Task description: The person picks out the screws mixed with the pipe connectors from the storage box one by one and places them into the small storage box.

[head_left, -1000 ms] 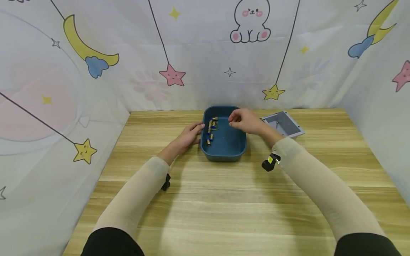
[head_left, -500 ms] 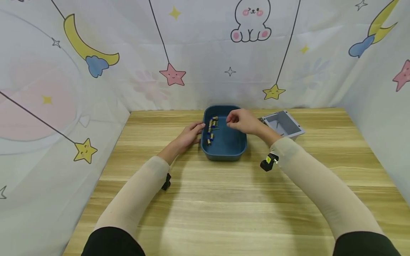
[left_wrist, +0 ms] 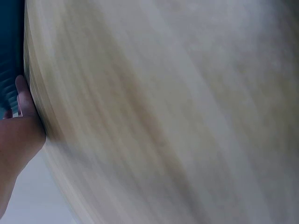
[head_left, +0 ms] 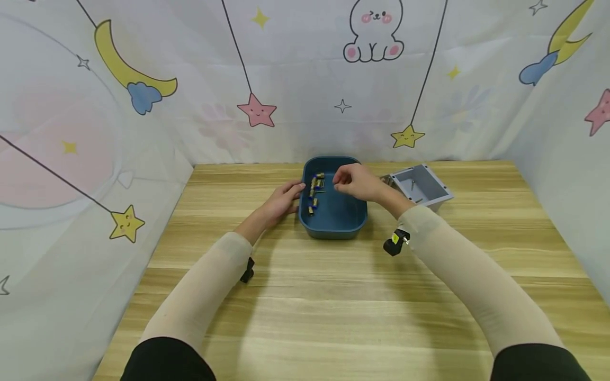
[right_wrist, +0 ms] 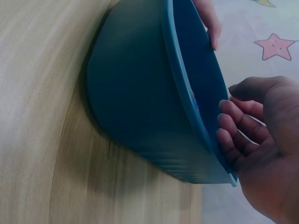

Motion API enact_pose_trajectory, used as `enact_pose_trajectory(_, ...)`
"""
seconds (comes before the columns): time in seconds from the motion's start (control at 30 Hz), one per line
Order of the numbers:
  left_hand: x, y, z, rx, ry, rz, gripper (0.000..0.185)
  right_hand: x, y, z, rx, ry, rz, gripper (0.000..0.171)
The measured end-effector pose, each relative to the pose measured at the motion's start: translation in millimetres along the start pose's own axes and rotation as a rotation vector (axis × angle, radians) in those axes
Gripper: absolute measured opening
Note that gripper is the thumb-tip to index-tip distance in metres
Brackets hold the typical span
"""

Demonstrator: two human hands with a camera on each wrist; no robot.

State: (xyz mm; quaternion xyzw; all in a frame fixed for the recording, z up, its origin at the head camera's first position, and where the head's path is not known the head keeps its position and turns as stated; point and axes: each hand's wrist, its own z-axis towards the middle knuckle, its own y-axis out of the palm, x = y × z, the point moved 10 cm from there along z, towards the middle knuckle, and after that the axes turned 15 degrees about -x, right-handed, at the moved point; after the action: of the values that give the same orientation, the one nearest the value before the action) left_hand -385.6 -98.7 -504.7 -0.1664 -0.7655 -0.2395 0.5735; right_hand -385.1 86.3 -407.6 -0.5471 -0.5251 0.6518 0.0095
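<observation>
A deep blue plastic bin point(head_left: 340, 217) stands at the back of the table. Small brass-coloured cylindrical pieces point(head_left: 312, 191), some with blue parts, lie along its left side, near a thin screw-like piece point(head_left: 321, 191). My left hand point(head_left: 278, 203) holds the bin's left wall, fingers at the rim and thumb lower on the outside; the left wrist view catches part of this hand point(left_wrist: 23, 130) against the bin. Over the bin's right half hovers my right hand point(head_left: 358, 182), its fingers loosely bent. In the right wrist view no object shows between thumb and fingertips point(right_wrist: 225, 106).
A grey open box point(head_left: 431, 185) with a few thin screw-like pieces inside sits right of the bin. A small brownish item point(head_left: 389, 181) lies beside it, partly behind the right wrist. A printed cloth point(head_left: 305, 74) rises behind the wooden table point(head_left: 305, 301).
My right hand has drifted slightly left over the bin, uncovering more of the grey box and the brownish item. The left hand and the bin have stayed in place.
</observation>
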Motion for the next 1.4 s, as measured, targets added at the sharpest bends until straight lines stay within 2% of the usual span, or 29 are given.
enact_pose_trajectory(0.5,-3.9,0.4,-2.0,0.001,-0.011,0.016,0.066,2.0,12.5,9.4,-0.026,-0.008,0.013,0.015)
enact_pose_trajectory(0.8,-2.8,-1.1,2.1,0.005,0.0,0.009,0.066,0.0,12.1,16.6,-0.004,-0.024,0.024,0.018)
enact_pose_trajectory(1.4,0.3,0.0,0.1,0.003,-0.001,0.01,0.065,5.3,14.3,30.3,0.018,0.026,0.033,0.017)
